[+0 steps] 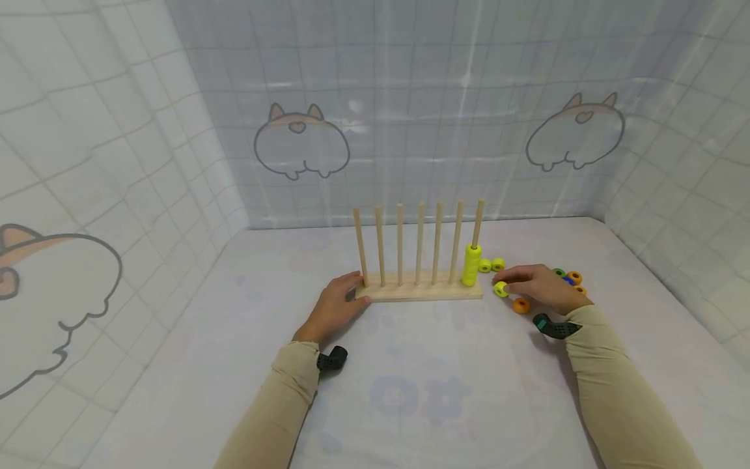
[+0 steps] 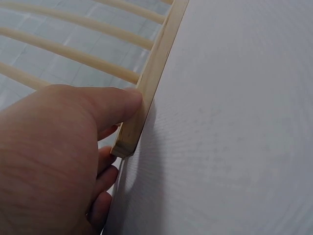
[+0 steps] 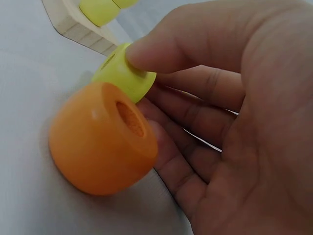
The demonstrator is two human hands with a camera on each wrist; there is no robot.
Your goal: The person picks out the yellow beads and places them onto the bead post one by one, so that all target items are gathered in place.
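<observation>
A wooden peg rack (image 1: 418, 291) with several upright pegs stands on the table, a stack of yellow beads (image 1: 471, 266) threaded on its rightmost peg. My left hand (image 1: 334, 309) grips the left end of the base, the thumb along its front face in the left wrist view. To the right of the rack, my right hand (image 1: 541, 288) pinches a loose yellow bead (image 3: 129, 78) between thumb and fingers, low over the table. An orange bead (image 3: 93, 142) lies right beside those fingers, its hole showing.
Two more yellow beads (image 1: 498, 264) sit behind the right hand, near the rack's end. Past that hand lies a small cluster of orange beads (image 1: 575, 277), a green bead (image 1: 559, 272) and blue. Tile-patterned sheets (image 1: 410, 130) rise at the back and both sides.
</observation>
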